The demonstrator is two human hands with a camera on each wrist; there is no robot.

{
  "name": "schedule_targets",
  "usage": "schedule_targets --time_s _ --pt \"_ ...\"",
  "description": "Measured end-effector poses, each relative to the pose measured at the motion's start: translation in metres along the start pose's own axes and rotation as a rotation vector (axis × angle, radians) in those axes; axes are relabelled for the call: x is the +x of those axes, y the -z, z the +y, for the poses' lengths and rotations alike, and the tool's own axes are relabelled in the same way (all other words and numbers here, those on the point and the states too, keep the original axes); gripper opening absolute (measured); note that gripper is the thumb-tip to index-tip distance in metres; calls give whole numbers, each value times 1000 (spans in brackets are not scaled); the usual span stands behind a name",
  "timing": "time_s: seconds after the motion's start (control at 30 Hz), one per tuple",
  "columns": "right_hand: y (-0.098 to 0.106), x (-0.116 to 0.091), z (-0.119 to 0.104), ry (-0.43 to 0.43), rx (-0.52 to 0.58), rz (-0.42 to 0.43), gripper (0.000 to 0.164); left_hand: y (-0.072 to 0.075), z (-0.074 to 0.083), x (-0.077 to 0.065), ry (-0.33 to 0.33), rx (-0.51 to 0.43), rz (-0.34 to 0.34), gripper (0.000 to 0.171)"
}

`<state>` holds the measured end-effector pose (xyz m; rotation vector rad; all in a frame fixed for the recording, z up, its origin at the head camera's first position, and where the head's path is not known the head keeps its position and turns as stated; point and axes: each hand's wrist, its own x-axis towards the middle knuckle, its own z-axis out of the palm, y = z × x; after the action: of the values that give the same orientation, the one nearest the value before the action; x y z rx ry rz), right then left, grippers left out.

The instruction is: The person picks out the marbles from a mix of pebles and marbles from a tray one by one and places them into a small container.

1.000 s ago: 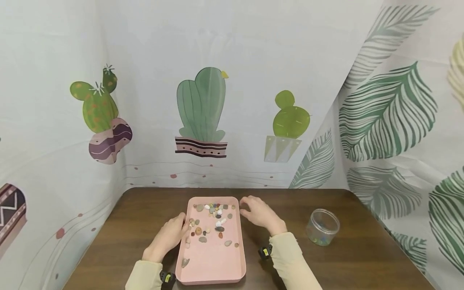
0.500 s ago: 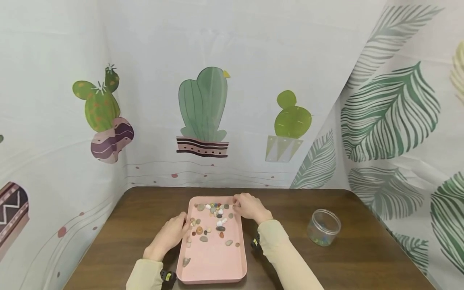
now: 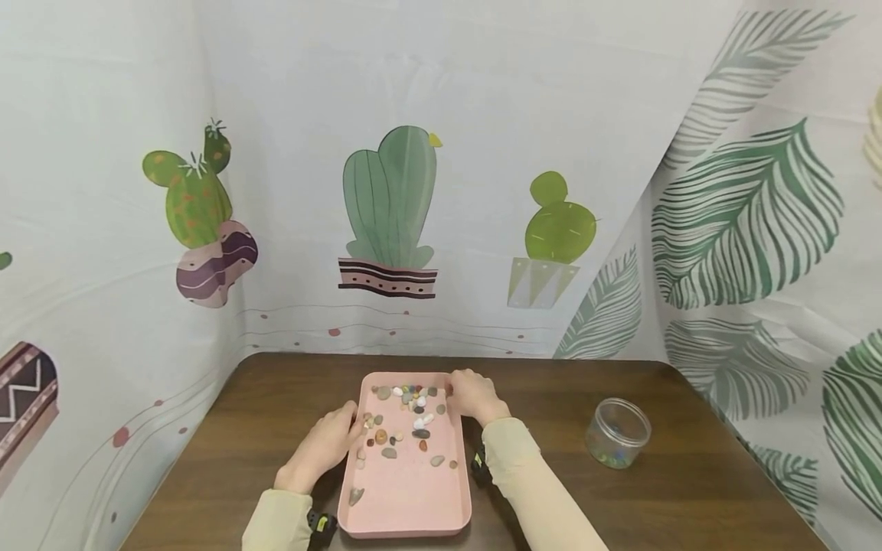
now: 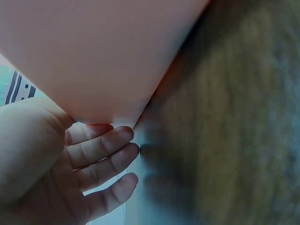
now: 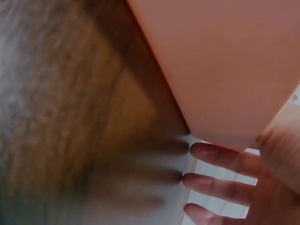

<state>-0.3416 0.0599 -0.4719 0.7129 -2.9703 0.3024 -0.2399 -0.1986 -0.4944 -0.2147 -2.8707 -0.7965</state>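
A pink tray (image 3: pixel 405 505) lies on the wooden table, with several pebbles and small beads scattered in it. Along its left side, my left hand (image 3: pixel 325 444) holds the wall, thumb over the rim. The left wrist view shows the fingers (image 4: pixel 101 166) bent against the outside of the wall. On the far right side, my right hand (image 3: pixel 475 394) grips the rim with its thumb at the inner edge. Its fingers (image 5: pixel 225 187) reach along the outer wall near the tabletop in the right wrist view. Both thumb tips are hidden from the wrist cameras.
A clear round jar (image 3: pixel 618 433) with some coloured beads at its bottom stands to the right on the brown table (image 3: pixel 689 474). Behind the table hangs a white cloth (image 3: pixel 475 153) printed with cacti and leaves.
My right hand has moved left from beside the tray onto its right rim and now grips it. The left hand stays at the left rim. The head view has shifted slightly.
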Motion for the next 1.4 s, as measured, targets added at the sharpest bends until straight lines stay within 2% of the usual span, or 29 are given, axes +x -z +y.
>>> schedule_targets --time_s 0.17,0.37,0.6,0.87,1.03,1.2,1.4 --pt "0 2 -1 -16 -11 -17 14 -2 -1 0 11 8 -8 9" --pt "-1 -1 -1 -27 47 -12 11 -1 -2 -1 3 -1 -1 9" --pt "3 -8 3 -40 157 46 8 -1 -2 0 12 0 -12 10" --pt "16 -23 9 -38 170 121 13 -3 0 1 11 4 -11 10" --pt "23 -32 13 -3 126 174 14 -3 1 3 12 2 -19 12" --pt "30 -37 17 67 56 235 15 -3 1 3 10 -5 -24 12" --pt "43 -44 23 129 13 305 17 -5 -3 2 12 4 -6 10"
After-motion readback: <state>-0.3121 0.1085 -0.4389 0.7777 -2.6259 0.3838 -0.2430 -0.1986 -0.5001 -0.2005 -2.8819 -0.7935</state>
